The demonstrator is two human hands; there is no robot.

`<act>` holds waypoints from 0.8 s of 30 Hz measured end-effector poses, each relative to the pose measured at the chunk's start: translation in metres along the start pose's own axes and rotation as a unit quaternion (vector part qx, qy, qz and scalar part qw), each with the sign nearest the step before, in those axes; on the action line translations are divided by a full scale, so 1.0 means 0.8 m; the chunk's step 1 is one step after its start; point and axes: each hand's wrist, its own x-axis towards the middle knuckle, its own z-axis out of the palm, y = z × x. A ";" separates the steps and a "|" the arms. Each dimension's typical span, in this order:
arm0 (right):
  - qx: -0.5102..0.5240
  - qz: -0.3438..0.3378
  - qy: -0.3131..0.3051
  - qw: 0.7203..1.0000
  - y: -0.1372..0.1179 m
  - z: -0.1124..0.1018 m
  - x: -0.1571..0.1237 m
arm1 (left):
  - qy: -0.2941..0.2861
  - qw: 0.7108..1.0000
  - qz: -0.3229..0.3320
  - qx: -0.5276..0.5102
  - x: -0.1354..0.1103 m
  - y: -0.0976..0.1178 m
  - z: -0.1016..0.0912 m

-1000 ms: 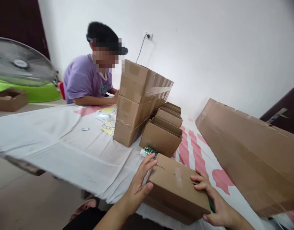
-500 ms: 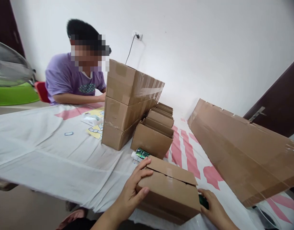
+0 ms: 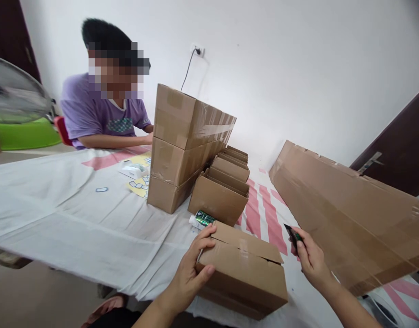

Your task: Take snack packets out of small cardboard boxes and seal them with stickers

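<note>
A small cardboard box (image 3: 243, 271) lies in front of me on the white cloth, its top flaps nearly closed. My left hand (image 3: 192, 269) grips the box's left end, fingers on top and thumb on the side. Raised to the right of the box, my right hand (image 3: 310, 259) is closed on a small dark green object (image 3: 293, 235). A small green-and-white packet (image 3: 202, 219) lies on the cloth just beyond the box.
Stacks of taped boxes (image 3: 185, 146) and a row of open boxes (image 3: 223, 191) stand mid-table. A long cardboard carton (image 3: 349, 214) lies at the right. A person in a purple shirt (image 3: 103, 114) sits across. A fan (image 3: 14, 93) stands at the left.
My right hand has left the box's right side and risen, holding the dark green object. The box's top flaps have come slightly apart. My left hand stays on the box.
</note>
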 end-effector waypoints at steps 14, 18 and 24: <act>-0.192 -0.284 -0.292 0.893 -0.196 0.015 0.089 | -0.018 0.999 0.014 0.037 -0.002 -0.004 -0.005; -0.232 -0.298 -0.305 0.875 -0.199 0.010 0.088 | -0.012 0.999 0.013 0.033 -0.002 -0.005 -0.005; -0.261 -0.254 -0.340 0.867 -0.182 -0.018 0.073 | -0.014 0.999 0.012 0.032 0.000 -0.002 -0.004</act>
